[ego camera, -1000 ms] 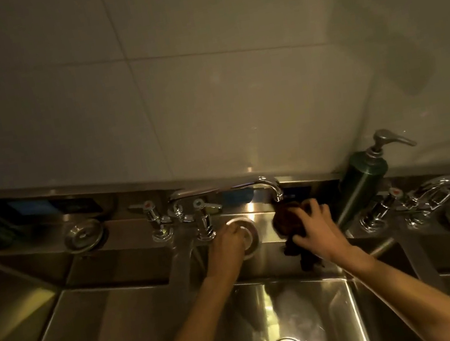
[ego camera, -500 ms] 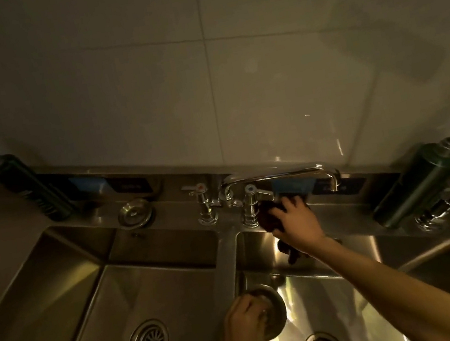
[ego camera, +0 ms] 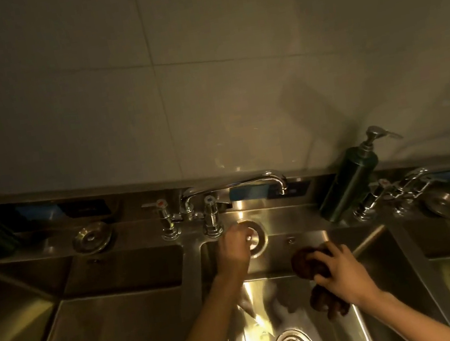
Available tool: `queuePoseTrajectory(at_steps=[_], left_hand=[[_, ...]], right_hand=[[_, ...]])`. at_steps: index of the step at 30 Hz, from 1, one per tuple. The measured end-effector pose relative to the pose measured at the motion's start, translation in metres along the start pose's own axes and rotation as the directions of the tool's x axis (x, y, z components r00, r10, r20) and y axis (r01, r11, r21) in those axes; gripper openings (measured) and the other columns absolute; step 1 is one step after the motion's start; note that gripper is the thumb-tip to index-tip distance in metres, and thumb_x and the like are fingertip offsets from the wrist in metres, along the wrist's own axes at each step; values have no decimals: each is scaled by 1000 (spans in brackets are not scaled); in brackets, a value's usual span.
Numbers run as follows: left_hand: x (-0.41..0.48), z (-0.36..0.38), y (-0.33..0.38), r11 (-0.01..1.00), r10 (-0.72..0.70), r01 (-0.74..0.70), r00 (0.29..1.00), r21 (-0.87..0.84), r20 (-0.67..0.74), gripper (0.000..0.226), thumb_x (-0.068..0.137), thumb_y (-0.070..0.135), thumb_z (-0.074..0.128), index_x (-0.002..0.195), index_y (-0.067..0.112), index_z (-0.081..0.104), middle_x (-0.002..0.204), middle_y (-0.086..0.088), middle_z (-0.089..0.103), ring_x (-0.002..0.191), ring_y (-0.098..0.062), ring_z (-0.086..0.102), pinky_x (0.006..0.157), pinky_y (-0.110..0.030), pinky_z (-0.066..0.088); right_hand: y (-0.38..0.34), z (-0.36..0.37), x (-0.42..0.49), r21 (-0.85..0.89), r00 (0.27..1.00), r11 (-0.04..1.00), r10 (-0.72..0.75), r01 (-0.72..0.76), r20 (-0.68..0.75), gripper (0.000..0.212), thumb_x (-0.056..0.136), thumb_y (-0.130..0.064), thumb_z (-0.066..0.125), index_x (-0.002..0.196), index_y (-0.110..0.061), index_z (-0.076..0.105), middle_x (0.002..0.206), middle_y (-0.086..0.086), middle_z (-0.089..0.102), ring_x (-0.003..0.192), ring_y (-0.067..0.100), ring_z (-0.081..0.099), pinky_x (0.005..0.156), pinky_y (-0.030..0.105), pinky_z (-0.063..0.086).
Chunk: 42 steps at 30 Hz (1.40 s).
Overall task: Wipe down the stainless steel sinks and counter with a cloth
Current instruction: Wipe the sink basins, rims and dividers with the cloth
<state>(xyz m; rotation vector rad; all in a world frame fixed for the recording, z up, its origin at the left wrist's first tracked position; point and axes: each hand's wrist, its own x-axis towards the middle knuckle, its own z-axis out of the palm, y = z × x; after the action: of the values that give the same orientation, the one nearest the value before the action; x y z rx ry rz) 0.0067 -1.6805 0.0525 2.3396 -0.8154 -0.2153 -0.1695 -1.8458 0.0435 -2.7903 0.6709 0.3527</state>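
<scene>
I am wiping the middle sink's (ego camera: 277, 258) far wall, right hand (ego camera: 340, 273) clutching the cloth (ego camera: 303, 264) against it, left hand (ego camera: 233, 247) gripping the plug (ego camera: 258, 239) on the far ledge (ego camera: 288, 217); next, probably the basin floor.

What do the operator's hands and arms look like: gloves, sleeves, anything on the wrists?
No gloves on the left hand or the right hand. No rings, watch or wristband show on either, though the light is dim. Both arms are uncovered down to the frame edge, with no sleeves in view.
</scene>
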Motion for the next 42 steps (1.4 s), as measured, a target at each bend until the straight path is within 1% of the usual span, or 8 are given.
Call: queuePoseTrajectory(at_steps=[6,18,29,31,34,37,39,42], left_hand=[[32,10,12,997,-31,26,997,72,70,23,92,8,57,111,13,69,115,-6,67,104,-17,63,90,-30,51],[55,30,22,985,-83,69,993,156,88,23,93,11,55,115,12,65,112,-9,67,100,-18,64,77,-21,46],[53,34,25,956,-56,27,994,294,91,29,94,17,55,123,20,60,119,-4,64,106,-18,62,81,-23,47],[37,26,29,956,-18,12,1000,293,15,30,91,15,60,120,16,61,118,-4,64,105,-20,62,86,-27,50],[-18,13,26,965,142,-105,980,240,-141,27,71,-3,72,96,7,72,99,-8,70,88,-23,68,71,-26,54],[-103,7,4,986,51,-25,987,166,-151,40,66,-9,74,103,7,71,107,-7,69,100,-21,66,81,-29,54],[-165,0,-11,976,-72,101,986,192,-153,33,83,5,60,115,11,67,118,-3,65,112,-19,60,93,-30,48],[-250,-8,-25,924,-207,236,970,303,-125,46,84,23,37,114,7,67,119,-7,66,110,-23,63,98,-24,40]], right_hand=[[22,14,-50,36,989,997,69,-75,131,53,81,-47,53,132,-45,41,138,-4,33,130,24,27,99,32,43],[35,6,-66,39,985,995,85,-92,152,53,83,-46,52,133,-45,37,146,-8,24,133,25,23,99,31,43],[25,-4,-48,23,991,996,-90,88,96,50,84,-45,53,132,-40,39,137,-7,32,126,20,28,92,32,45],[25,-3,-46,46,988,990,-134,131,80,51,85,-42,55,134,-39,40,136,-7,33,124,18,30,95,31,43],[25,2,-46,97,978,977,-197,191,63,52,85,-42,55,135,-36,41,135,-7,36,120,16,33,96,29,41],[22,9,-43,90,968,970,-235,228,89,51,85,-43,53,135,-34,41,133,-5,37,116,18,36,92,28,39],[17,16,-42,99,959,963,-260,249,113,51,87,-41,53,136,-32,40,133,-3,37,117,20,37,94,29,38],[7,33,-43,188,944,946,-294,265,147,50,89,-37,54,137,-29,41,133,0,38,119,23,39,96,31,41]])
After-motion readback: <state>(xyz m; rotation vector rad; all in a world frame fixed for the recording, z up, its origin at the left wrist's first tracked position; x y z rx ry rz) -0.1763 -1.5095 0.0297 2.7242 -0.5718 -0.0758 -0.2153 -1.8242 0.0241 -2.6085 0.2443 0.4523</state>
